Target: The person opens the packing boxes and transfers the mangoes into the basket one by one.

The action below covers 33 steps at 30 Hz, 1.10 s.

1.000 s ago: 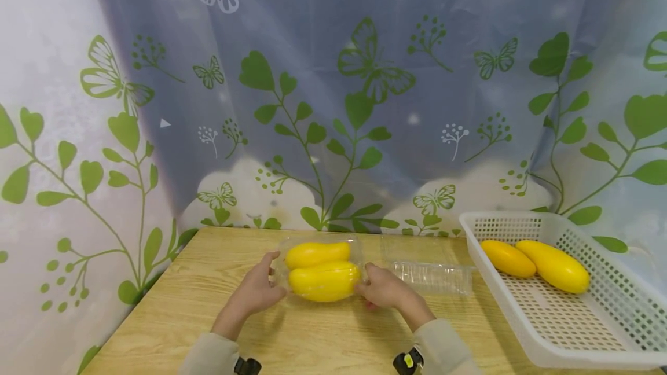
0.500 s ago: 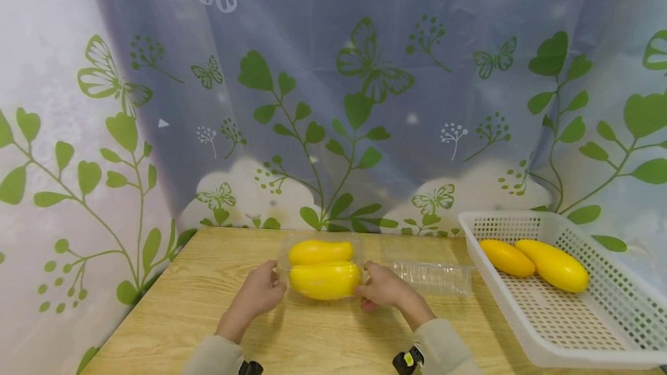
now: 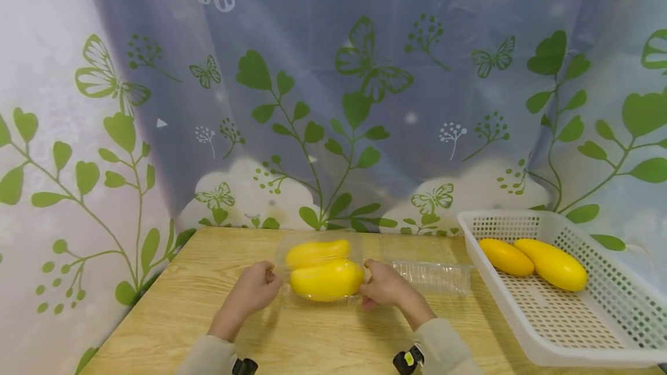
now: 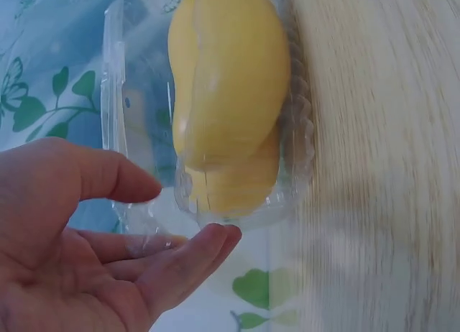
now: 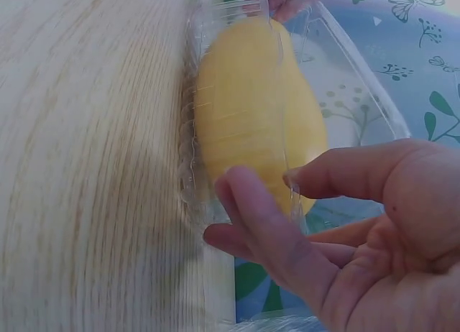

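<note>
Two long, smooth yellow fruits, mango-like in shape, lie side by side in a clear plastic clamshell box (image 3: 281, 247). The nearer fruit (image 3: 325, 280) is plumper and shows through the plastic; the farther fruit (image 3: 318, 252) tilts slightly. At the box's left end, my left hand (image 3: 252, 288) holds the plastic edge, the thumb above and fingers below in the left wrist view. My right hand (image 3: 388, 287) grips the right end, its thumb and fingers at the rim beside the fruit. In the right wrist view the lid (image 5: 366, 80) stands raised behind the fruits.
A second clear plastic box (image 3: 432, 276) sits just right of my right hand, on the wooden table (image 3: 172, 305). Farther right is a white perforated basket (image 3: 542, 340) holding two yellow fruits (image 3: 552, 265). A patterned curtain (image 3: 312, 103) hangs behind the table.
My left hand has drawn slightly left, its fingers more curled than a second ago. The farther fruit has tilted and shifted a little left. My right hand stays at its end.
</note>
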Each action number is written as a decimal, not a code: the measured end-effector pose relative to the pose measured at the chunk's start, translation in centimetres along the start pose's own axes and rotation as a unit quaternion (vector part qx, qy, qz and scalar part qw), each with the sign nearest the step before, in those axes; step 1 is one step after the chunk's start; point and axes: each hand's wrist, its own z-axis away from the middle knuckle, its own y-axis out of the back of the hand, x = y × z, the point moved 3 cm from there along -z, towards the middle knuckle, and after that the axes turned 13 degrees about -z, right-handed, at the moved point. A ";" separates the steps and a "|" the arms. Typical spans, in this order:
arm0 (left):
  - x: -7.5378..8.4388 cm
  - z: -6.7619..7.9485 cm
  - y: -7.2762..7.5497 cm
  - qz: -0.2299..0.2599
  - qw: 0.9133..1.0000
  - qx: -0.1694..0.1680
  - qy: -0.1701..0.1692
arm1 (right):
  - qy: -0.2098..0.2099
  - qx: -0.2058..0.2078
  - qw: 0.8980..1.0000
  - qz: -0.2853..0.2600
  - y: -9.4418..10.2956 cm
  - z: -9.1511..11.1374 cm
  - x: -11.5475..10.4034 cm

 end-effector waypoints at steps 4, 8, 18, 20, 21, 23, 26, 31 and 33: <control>0.1 -0.1 0.3 0.003 1.000 0.000 0.003 | -0.004 0.002 1.000 0.012 0.1 0.0 0.1; -0.1 -0.2 0.6 0.001 1.000 0.010 0.014 | -0.008 0.003 1.000 0.019 0.2 -0.1 0.2; -0.1 -0.1 1.8 0.025 0.999 0.034 0.019 | -0.011 -0.002 0.999 0.034 0.4 0.0 0.0; -0.1 0.0 1.9 0.035 0.998 0.041 0.021 | -0.011 -0.002 0.999 0.035 0.4 0.0 0.0; 0.0 0.0 1.9 0.041 0.998 0.046 0.019 | -0.011 -0.001 0.999 0.038 0.4 0.0 0.0; 0.0 0.0 2.1 0.055 0.996 0.062 0.016 | -0.010 0.001 0.999 0.041 0.4 0.0 -0.1; 0.0 -0.1 2.4 0.081 0.992 0.100 0.009 | -0.014 0.003 0.999 0.037 0.4 0.0 -0.1; 0.0 -0.4 2.9 0.107 0.983 0.149 -0.006 | -0.022 0.008 0.999 0.025 0.5 -0.1 -0.1; -0.1 -0.5 3.0 0.115 0.982 0.146 -0.015 | -0.026 0.010 0.999 0.024 0.5 0.0 0.0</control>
